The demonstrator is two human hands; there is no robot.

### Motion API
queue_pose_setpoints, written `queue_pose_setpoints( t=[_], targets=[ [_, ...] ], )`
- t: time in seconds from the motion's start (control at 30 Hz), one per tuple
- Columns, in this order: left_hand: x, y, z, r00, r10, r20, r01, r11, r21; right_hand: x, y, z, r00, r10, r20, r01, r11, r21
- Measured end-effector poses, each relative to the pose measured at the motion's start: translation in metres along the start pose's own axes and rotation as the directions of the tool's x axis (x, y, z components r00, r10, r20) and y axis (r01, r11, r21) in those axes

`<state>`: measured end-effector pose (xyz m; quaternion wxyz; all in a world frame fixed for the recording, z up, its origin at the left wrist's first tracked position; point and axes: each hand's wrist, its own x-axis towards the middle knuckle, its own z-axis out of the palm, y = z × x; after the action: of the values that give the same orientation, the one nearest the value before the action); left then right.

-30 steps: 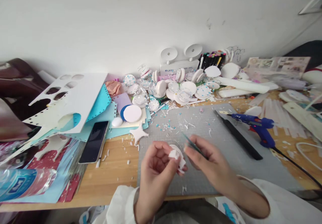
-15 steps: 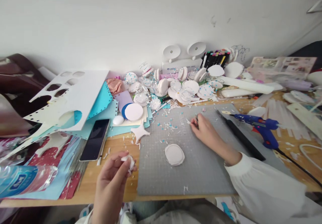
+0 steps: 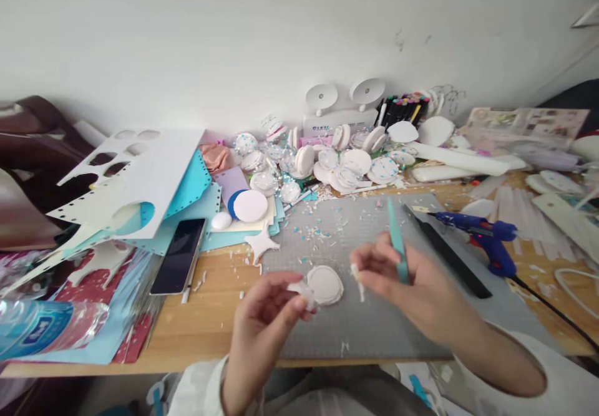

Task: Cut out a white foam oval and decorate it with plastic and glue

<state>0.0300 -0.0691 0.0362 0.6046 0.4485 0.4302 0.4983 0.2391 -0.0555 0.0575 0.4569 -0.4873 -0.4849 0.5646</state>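
My left hand [image 3: 276, 310] is closed on a small white crumpled piece [image 3: 303, 292], pinched between thumb and fingers over the mat's left part. Just behind that piece lies a white disc stack [image 3: 325, 284] with uneven edges, flat on the grey cutting mat [image 3: 318, 335]. A slim teal tool with a pointed tip [image 3: 397, 238] stands upright in my right hand [image 3: 397, 279]. The same hand's thumb and fingertips pinch a thin white shred [image 3: 359, 284] that hangs down. Whether the teal tool is tweezers or a blade I cannot tell.
A heap of white discs with blue dots [image 3: 346, 169] lines the wall. At right are a blue glue gun [image 3: 486, 229] and a long black bar [image 3: 449, 257]. A phone [image 3: 180, 257], cut sheets [image 3: 173, 173] and a bottle [image 3: 51, 328] lie left.
My left hand has moved right with the white piece, beside the disc stack. My right hand has come nearer to me; the teal tool now shows and a white shred hangs from its fingertips.
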Motion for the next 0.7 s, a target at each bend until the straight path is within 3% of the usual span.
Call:
queue_pose_setpoints(
  t=[0.1, 0.2, 0.33, 0.43, 0.57, 0.7],
  targets=[
    [0.0, 0.002, 0.019, 0.995, 0.038, 0.092, -0.035, 0.999, -0.03, -0.007, 0.0, 0.027, 0.996, -0.033, 0.077, 0.025, 0.995, 0.101],
    [0.0, -0.002, 0.024, 0.998, 0.027, 0.052, -0.024, 0.998, -0.053, -0.01, 0.007, 0.039, 0.996, -0.074, 0.057, 0.069, 0.993, 0.092],
    [0.0, -0.011, 0.016, 1.0, 0.005, 0.017, -0.003, 0.994, -0.106, -0.016, 0.008, 0.035, 0.988, -0.118, 0.095, 0.115, 0.993, 0.042],
    [0.002, -0.013, 0.004, 1.0, 0.008, -0.004, -0.008, 0.996, -0.086, -0.016, 0.007, 0.022, 0.986, -0.165, 0.034, 0.164, 0.986, 0.026],
    [0.002, 0.002, -0.034, 0.998, 0.048, -0.048, -0.045, 0.997, 0.057, -0.011, 0.014, -0.003, 0.973, -0.211, -0.094, 0.213, 0.977, 0.013],
    [-0.018, 0.029, -0.111, 0.988, 0.036, -0.15, 0.02, 0.934, 0.358, -0.005, 0.027, -0.025, 0.965, -0.192, -0.179, 0.187, 0.981, -0.042]
  ],
)
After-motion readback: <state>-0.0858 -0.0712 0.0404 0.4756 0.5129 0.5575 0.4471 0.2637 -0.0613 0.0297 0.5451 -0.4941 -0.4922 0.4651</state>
